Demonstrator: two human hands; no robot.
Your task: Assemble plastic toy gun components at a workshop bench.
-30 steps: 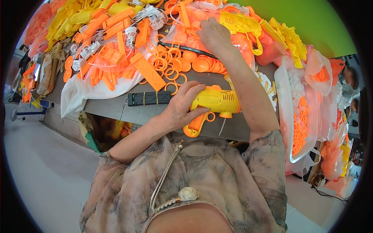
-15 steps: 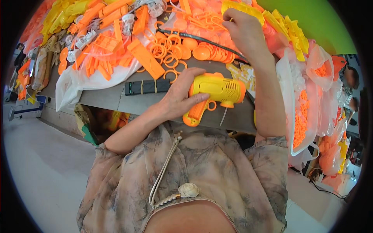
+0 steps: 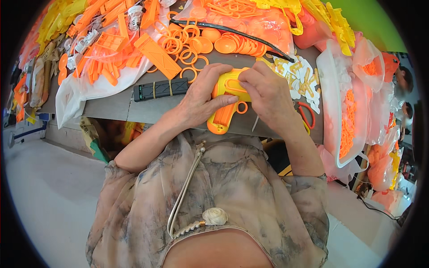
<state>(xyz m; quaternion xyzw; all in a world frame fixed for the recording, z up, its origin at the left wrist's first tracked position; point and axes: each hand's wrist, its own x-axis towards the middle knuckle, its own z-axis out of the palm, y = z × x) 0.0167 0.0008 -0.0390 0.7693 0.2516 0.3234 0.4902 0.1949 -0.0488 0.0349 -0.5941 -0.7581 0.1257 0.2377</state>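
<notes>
A yellow and orange toy gun [image 3: 222, 117] is held above the near part of the table. My left hand [image 3: 202, 96] is closed round its left side, with the thumb lying across the yellow body. My right hand [image 3: 268, 91] pinches a small orange elongated loop piece [image 3: 233, 84] against the upper face of the gun. The fingers cover part of that piece, and whether it is fixed there I cannot tell. The gun's orange grip, with an open recess, points toward me, and an orange trigger ring [image 3: 241, 107] shows beside it.
Orange rings [image 3: 188, 56] and round orange cups [image 3: 225, 43] lie beyond the gun. A black strip [image 3: 232, 32] crosses there. A black pack with rubber bands [image 3: 161, 89] sits left. White-and-gold stickers [image 3: 301, 78], scissors [image 3: 307, 116] and a white bin of orange parts [image 3: 328, 143] are right.
My right hand has come back from the far pile to the gun, bringing an orange loop piece. The gun has shifted slightly left. Scissors and stickers are now uncovered at the right.
</notes>
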